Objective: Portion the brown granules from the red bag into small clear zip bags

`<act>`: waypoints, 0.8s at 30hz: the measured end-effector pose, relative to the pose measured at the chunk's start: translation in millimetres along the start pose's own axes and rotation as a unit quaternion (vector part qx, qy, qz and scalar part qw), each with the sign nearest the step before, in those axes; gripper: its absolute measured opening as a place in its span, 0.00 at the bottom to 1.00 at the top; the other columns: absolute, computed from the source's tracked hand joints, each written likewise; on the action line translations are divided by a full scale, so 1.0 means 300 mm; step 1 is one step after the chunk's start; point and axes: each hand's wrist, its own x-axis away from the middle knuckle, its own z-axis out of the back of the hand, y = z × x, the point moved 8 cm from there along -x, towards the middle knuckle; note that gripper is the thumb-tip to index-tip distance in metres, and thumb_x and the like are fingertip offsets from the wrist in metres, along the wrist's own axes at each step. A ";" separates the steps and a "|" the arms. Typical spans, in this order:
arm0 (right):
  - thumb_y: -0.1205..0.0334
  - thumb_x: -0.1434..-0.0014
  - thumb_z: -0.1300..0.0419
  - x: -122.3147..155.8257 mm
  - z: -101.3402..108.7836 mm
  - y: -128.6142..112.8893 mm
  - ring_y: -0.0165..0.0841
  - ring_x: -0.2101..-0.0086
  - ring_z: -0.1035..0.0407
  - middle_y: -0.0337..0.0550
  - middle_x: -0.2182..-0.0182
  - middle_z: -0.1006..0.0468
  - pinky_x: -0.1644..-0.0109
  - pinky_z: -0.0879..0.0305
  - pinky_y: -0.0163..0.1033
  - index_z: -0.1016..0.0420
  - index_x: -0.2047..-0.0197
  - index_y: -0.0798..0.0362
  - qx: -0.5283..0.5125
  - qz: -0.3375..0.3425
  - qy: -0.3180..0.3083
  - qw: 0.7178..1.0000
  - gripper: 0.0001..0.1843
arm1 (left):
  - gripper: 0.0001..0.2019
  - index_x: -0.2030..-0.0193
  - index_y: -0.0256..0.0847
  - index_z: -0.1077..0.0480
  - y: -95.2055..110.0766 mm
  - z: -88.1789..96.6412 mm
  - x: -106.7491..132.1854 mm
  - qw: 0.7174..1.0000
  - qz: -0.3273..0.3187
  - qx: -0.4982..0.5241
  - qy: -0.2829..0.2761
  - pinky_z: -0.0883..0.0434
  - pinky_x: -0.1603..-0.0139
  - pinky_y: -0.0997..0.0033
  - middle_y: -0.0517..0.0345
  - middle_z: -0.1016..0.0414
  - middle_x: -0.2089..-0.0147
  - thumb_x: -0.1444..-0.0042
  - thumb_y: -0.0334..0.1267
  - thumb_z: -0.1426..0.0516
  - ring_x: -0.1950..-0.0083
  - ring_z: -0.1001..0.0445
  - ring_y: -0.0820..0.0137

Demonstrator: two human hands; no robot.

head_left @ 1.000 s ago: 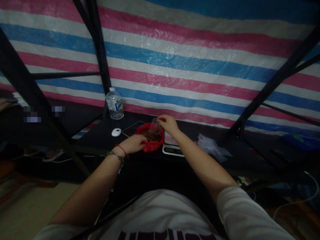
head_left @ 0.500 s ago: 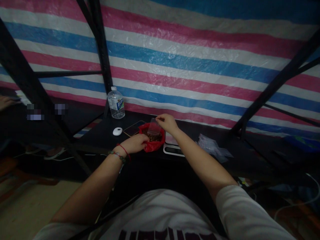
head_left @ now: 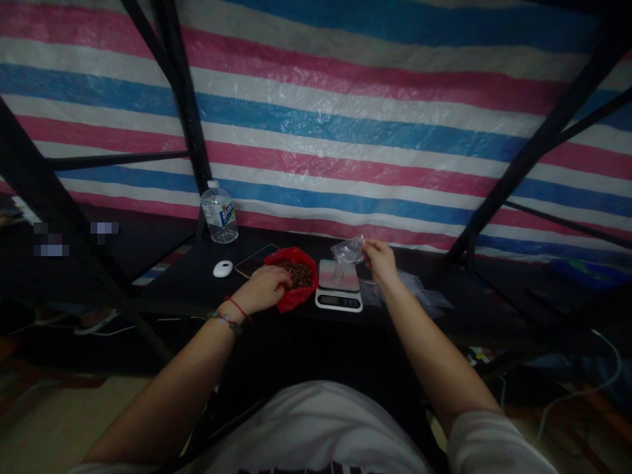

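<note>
My left hand (head_left: 266, 288) reaches over the left rim of a red plastic bag (head_left: 295, 299), its fingers curled together against the small brown pieces (head_left: 299, 273) inside. What those fingertips pinch, if anything, is hidden. My right hand (head_left: 381, 259) pinches the edge of a small clear plastic bag (head_left: 349, 251) between thumb and fingers. The clear bag hangs tilted above a white digital scale (head_left: 338, 301) with a shiny weighing plate; whether it touches the plate, I cannot tell. The scale stands directly right of the red bag.
Several flat clear bags (head_left: 425, 293) lie right of the scale. A clear bottle (head_left: 218, 214), a white computer mouse (head_left: 223, 268) and a phone-like flat slab (head_left: 254, 260) stand or lie to the left. Black metal posts (head_left: 180, 99) frame the black table before a striped sheet (head_left: 336, 138).
My right hand has moved right with the clear bag, from over the red bag to above the scale. My left hand stays at the red bag. The camera view has shifted slightly.
</note>
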 end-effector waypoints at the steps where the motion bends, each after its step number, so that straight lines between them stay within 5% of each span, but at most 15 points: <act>1: 0.52 0.56 0.37 0.029 0.005 0.003 0.26 0.80 0.37 0.39 0.72 0.24 0.83 0.49 0.29 0.26 0.58 0.56 -0.013 -0.008 -0.001 1.000 0.23 | 0.12 0.57 0.40 0.25 0.020 0.009 -0.006 0.998 0.009 0.045 0.042 0.35 0.40 0.60 0.51 0.23 0.52 0.47 0.32 0.47 0.47 0.28 0.63; 4: 0.53 0.57 0.36 0.134 -0.039 -0.002 0.27 0.78 0.35 0.38 0.73 0.25 0.81 0.45 0.30 0.26 0.58 0.54 -0.045 -0.023 -0.040 0.998 0.22 | 0.26 0.42 0.39 0.36 0.071 -0.027 -0.016 0.961 0.054 0.249 0.106 0.28 0.48 0.59 0.46 0.27 0.45 0.47 0.43 0.41 0.52 0.25 0.63; 8: 0.55 0.56 0.35 0.278 -0.144 -0.010 0.29 0.78 0.34 0.37 0.76 0.26 0.81 0.42 0.31 0.24 0.60 0.53 -0.018 -0.035 -0.143 0.989 0.18 | 0.26 0.48 0.36 0.33 0.123 -0.120 -0.020 0.913 0.099 0.387 0.082 0.26 0.55 0.62 0.46 0.24 0.51 0.51 0.48 0.38 0.57 0.23 0.64; 11: 0.57 0.55 0.35 0.369 -0.203 -0.009 0.28 0.80 0.36 0.36 0.77 0.26 0.81 0.41 0.31 0.24 0.58 0.52 0.018 -0.030 -0.237 0.971 0.18 | 0.19 0.58 0.35 0.29 0.132 -0.145 -0.014 0.904 0.116 0.407 0.057 0.26 0.60 0.66 0.50 0.22 0.62 0.51 0.49 0.39 0.62 0.23 0.66; 14: 0.60 0.53 0.36 0.431 -0.228 -0.011 0.27 0.79 0.35 0.35 0.75 0.24 0.80 0.42 0.30 0.24 0.56 0.51 0.041 -0.016 -0.297 0.954 0.18 | 0.15 0.63 0.36 0.27 0.149 -0.131 -0.009 0.925 0.092 0.366 0.042 0.28 0.64 0.70 0.53 0.22 0.67 0.48 0.47 0.41 0.66 0.24 0.68; 18: 0.60 0.52 0.36 0.447 -0.222 -0.020 0.27 0.79 0.35 0.36 0.75 0.24 0.78 0.41 0.30 0.23 0.57 0.51 0.050 -0.019 -0.300 0.953 0.16 | 0.13 0.68 0.37 0.26 0.157 -0.090 -0.001 0.947 0.089 0.296 0.081 0.29 0.66 0.72 0.56 0.23 0.71 0.45 0.46 0.43 0.69 0.25 0.70; 24: 0.59 0.51 0.36 0.446 -0.223 -0.028 0.27 0.79 0.35 0.36 0.78 0.25 0.79 0.43 0.30 0.22 0.64 0.52 0.071 -0.007 -0.331 0.941 0.10 | 0.14 0.62 0.38 0.28 0.143 -0.114 0.000 0.921 0.112 0.362 0.086 0.27 0.66 0.70 0.55 0.23 0.67 0.46 0.48 0.42 0.69 0.24 0.70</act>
